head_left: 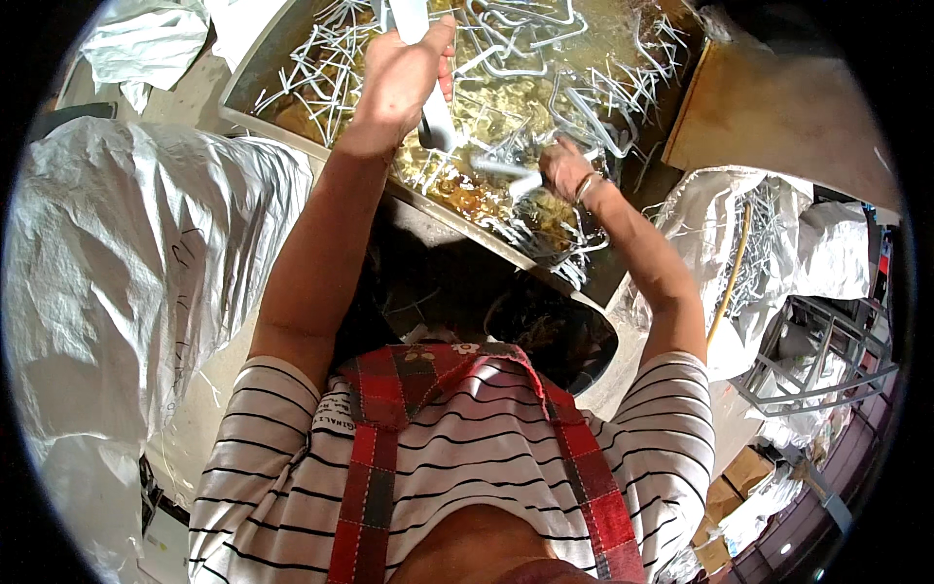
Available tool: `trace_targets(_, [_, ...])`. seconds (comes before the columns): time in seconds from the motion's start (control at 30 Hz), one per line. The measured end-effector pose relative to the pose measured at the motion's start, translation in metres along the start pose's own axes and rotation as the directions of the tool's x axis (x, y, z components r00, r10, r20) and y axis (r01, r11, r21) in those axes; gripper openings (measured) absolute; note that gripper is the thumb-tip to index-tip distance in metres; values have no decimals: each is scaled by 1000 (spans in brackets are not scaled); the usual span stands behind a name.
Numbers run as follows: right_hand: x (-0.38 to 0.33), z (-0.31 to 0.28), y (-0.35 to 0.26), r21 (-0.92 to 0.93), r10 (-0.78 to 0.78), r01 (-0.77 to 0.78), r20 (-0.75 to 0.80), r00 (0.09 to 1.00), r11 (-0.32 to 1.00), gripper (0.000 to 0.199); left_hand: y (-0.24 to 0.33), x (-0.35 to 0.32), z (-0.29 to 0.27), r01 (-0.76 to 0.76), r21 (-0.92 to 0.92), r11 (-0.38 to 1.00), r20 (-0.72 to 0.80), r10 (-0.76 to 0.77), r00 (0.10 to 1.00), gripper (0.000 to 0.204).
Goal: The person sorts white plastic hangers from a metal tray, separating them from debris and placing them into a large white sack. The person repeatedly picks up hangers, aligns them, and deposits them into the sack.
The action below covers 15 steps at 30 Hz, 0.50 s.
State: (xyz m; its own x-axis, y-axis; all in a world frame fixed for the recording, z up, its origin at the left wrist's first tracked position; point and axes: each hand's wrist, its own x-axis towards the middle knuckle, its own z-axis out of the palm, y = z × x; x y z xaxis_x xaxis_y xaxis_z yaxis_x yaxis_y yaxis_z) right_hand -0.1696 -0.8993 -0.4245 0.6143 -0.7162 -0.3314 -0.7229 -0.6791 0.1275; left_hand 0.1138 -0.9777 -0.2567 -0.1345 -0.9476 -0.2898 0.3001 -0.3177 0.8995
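- Left hand (401, 83) is clenched around a white handle (428, 73) held over the metal tray (292, 44).
- Right hand (567, 167) grips a white wire piece (506, 172) above the wire hooks (525, 54) in the tray.

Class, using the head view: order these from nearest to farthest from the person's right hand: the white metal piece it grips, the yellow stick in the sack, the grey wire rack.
1. White metal piece: gripped in the right hand, over the tray.
2. Yellow stick: to the right, in the white sack.
3. Grey wire rack: farthest, lower right.
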Motion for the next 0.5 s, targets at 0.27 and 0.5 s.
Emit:
trace_targets(0.27, [5,-45,27,-90,203,-207,-48,978,974,14,-2,-8,2,-57,36,998,22,57,998,24])
trace_targets(0.5, [23,-12,32,85,530,-564,254,809,821,20,-7,-7,-3,-71,56,996,62,68,996,22])
